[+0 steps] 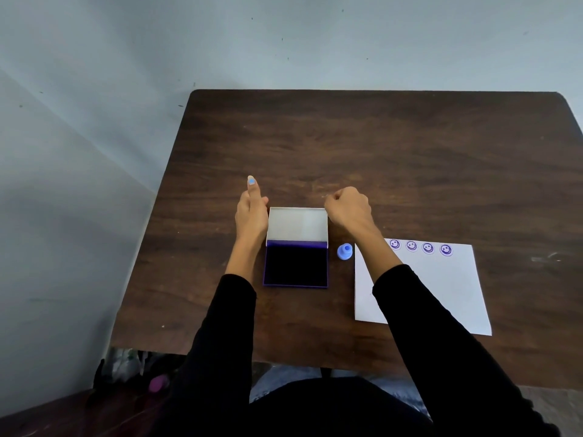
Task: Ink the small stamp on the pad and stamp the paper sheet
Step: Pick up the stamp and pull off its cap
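An ink pad [296, 263] lies on the brown table [378, 146], its dark purple surface showing and its white-lined lid [298, 223] raised behind it. My left hand [251, 212] rests against the lid's left edge with the thumb pointing up. At the lid's far right corner, my right hand [348, 208] has its fingers curled on the lid. A small light-blue stamp [344, 251] stands by itself between the pad and the white paper sheet [441, 285]. Several purple smiley prints [428, 247] run along the sheet's top edge.
Pale walls stand behind and to the left of the table. Below its near left corner sit some dark items and a purple object [158, 383]. My right forearm crosses the sheet's left part.
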Tool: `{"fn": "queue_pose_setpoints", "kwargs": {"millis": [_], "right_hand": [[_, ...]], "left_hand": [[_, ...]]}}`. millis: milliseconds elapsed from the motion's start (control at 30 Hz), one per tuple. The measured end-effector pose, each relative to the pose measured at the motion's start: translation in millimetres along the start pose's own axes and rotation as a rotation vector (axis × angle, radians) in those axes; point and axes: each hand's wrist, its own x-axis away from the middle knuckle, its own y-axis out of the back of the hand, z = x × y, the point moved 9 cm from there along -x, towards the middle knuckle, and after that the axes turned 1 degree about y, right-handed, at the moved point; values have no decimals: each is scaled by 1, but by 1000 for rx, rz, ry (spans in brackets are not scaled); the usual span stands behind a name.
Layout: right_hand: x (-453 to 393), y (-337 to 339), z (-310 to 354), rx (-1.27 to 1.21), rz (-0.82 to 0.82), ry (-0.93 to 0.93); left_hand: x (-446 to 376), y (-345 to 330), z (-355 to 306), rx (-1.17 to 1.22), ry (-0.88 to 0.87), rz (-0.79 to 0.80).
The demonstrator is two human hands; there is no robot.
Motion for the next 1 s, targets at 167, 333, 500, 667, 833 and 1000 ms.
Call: {"fn": "queue_pose_setpoints", "kwargs": {"millis": [167, 333, 500, 667, 833, 1000], "right_hand": [[7, 24, -1, -17, -60, 54], [23, 39, -12, 0, -77, 99], [42, 34, -27, 32, -51, 117], [56, 25, -41, 121, -73, 157], [69, 10, -40, 209, -105, 343], [73, 12, -47, 91, -160, 367]], "left_hand": [[16, -5, -5, -50, -85, 18], [41, -24, -9, -223, -210, 93], [70, -37, -6, -331, -303, 139], [98, -49, 4, -482, -333, 199], [115, -59, 11, -602, -343, 196], [126, -62, 10, -687, -424, 136]]}}
